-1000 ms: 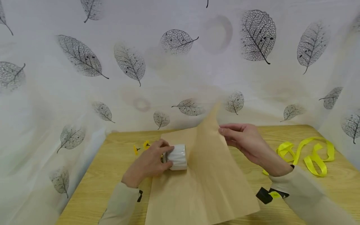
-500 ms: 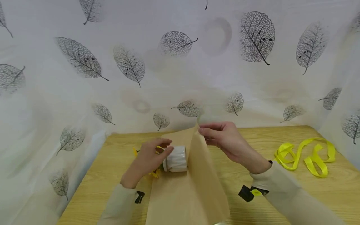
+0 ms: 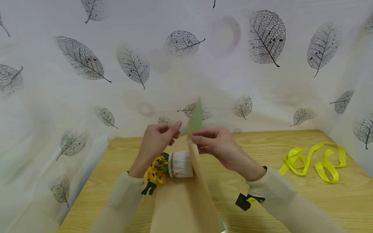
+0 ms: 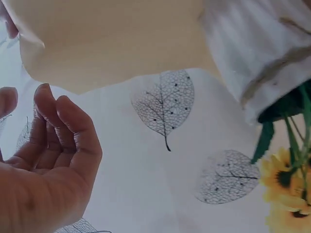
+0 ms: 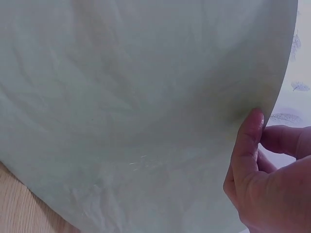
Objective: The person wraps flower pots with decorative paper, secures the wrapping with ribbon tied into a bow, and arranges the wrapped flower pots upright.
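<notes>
A white pot (image 3: 182, 164) with a twine band lies on its side on the brown wrapping paper (image 3: 177, 210). Yellow flowers (image 3: 156, 171) with green leaves stick out of its mouth toward the left. My right hand (image 3: 220, 147) pinches the raised right edge of the paper between thumb and fingers, beside the pot's base. The paper's pale green back (image 5: 146, 111) fills most of the right wrist view. Above the flowers is my left hand (image 3: 157, 139), holding nothing. Its fingers (image 4: 80, 131) are loosely bent, with the thumb apart from them, near the paper's far edge.
A loose yellow ribbon (image 3: 342, 158) lies in loops on the right part of the wooden table (image 3: 262, 142). Behind the table hangs a white curtain (image 3: 186, 77) printed with dark leaves.
My right hand has moved left, folding the paper's right side up toward the pot. My left hand has let go of the pot and risen away from it, uncovering the flowers.
</notes>
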{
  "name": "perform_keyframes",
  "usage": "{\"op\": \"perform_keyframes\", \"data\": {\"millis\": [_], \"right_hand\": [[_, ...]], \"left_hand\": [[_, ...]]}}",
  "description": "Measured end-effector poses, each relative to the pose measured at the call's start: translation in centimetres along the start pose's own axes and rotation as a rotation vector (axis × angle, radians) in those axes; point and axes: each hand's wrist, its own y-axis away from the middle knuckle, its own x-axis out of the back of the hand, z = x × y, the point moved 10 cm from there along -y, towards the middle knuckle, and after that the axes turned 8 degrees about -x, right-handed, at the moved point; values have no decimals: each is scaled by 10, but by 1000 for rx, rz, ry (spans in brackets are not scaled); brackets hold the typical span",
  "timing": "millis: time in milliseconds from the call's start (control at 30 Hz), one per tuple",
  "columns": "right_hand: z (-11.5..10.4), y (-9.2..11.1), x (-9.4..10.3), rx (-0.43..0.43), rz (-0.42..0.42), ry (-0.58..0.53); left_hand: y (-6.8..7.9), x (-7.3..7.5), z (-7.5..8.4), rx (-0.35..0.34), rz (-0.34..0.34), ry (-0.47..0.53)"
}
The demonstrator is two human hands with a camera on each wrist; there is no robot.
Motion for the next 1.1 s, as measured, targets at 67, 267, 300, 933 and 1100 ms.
{"op": "perform_keyframes", "data": {"millis": [67,267,300,933,1100], "right_hand": [[0,-1,-2,1,-3,6],[0,-3,-7,14,-7,9],[0,-3,-9,15,-9,11],[14,0,1,351,129,803],[39,3,-12,369,31,994]], "left_hand": [[-2,-1,6,-7,-5,-3],[-6,-1,21,-39,-6,-100],[-6,-1,22,-43,-7,-113],[6,37,-23,20,-59,-154],[12,42,-35,75,-116,-112]]}}
